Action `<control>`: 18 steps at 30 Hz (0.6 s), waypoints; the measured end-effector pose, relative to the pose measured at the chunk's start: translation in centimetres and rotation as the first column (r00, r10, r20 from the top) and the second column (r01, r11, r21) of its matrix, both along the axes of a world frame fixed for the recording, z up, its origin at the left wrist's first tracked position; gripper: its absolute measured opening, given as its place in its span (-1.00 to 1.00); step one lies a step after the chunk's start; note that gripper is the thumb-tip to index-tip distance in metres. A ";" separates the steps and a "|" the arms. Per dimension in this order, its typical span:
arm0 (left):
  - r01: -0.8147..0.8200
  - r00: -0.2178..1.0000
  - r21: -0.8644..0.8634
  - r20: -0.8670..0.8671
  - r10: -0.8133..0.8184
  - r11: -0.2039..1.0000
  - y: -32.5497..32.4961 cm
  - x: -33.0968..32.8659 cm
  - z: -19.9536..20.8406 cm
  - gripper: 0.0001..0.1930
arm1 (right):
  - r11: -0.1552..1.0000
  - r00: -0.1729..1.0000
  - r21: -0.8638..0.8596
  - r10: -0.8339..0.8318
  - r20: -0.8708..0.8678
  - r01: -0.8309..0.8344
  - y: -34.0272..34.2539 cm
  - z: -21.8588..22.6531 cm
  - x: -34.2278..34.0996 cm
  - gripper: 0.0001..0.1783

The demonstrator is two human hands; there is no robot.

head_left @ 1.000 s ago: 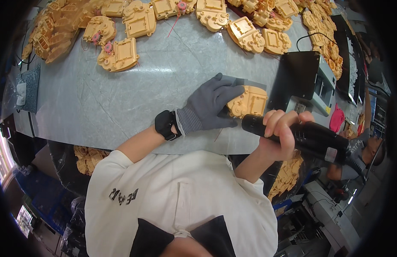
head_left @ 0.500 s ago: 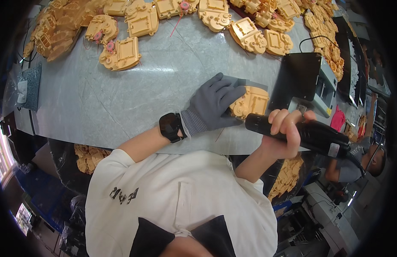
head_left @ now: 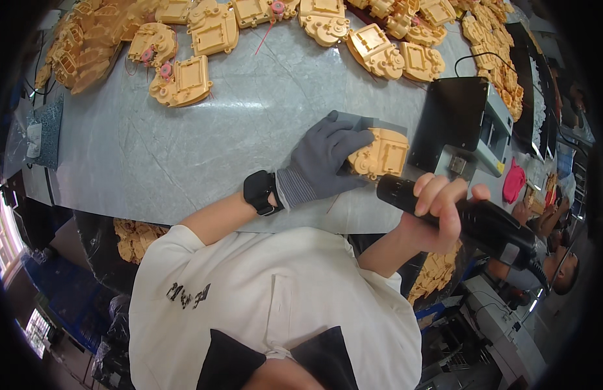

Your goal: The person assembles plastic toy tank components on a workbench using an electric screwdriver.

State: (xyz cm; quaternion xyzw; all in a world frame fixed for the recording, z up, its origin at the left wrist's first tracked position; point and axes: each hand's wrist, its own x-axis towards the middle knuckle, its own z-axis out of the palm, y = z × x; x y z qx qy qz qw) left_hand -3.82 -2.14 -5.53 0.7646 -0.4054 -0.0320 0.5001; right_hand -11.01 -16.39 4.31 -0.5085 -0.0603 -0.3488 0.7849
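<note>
Head camera: left one of 2; worn on the head; wide fisheye; faces down
Table point(head_left: 217, 143): seen from above; near edge bowed
Shirt point(head_left: 236, 273): close below the lens
Left hand point(head_left: 324, 156), right hand point(head_left: 439, 214): farther off; around mid-view

Left grip point(head_left: 322, 160) lies palm down, thumb apart; right grip point(head_left: 442, 216) curls

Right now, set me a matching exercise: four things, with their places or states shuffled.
1. Left hand
2. Right hand
3. Watch
4. Black-topped box

A. Bare, wrapped around a black tool
B. Strapped on beside the grey cuff
C. Gloved, holding a yellow part
D. On the right side of the table

Pairs: 1-C; 2-A; 3-B; 4-D
</note>
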 end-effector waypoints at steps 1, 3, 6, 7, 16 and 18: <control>-0.004 1.000 0.001 -0.002 0.004 1.000 0.0 0.0 0.0 -0.26 | 1.000 1.000 0.001 0.000 0.000 0.000 0.1 -0.1 0.1 -0.46; -0.007 1.000 0.003 -0.002 0.007 1.000 0.0 0.0 0.0 -0.26 | 0.991 1.000 -0.132 -0.004 0.001 0.004 0.3 -0.2 0.3 -0.44; -0.009 1.000 0.000 -0.003 0.009 1.000 0.0 0.0 0.0 -0.26 | 0.994 1.000 -0.113 0.000 0.006 0.001 0.4 -0.3 0.3 -0.44; -0.007 1.000 -0.003 -0.003 0.007 1.000 0.0 0.0 0.0 -0.27 | 0.995 1.000 -0.094 0.012 0.007 -0.011 0.4 -0.2 0.3 -0.44; 0.013 0.999 0.011 -0.033 -0.013 1.000 0.1 0.1 0.3 -0.27 | 0.991 0.999 -0.133 -0.012 -0.030 0.007 0.4 -0.4 0.6 -0.47; 0.006 1.000 0.002 -0.020 -0.006 1.000 0.2 0.1 0.2 -0.27 | 0.991 0.999 -0.136 -0.025 -0.027 0.021 0.4 -0.4 0.5 -0.47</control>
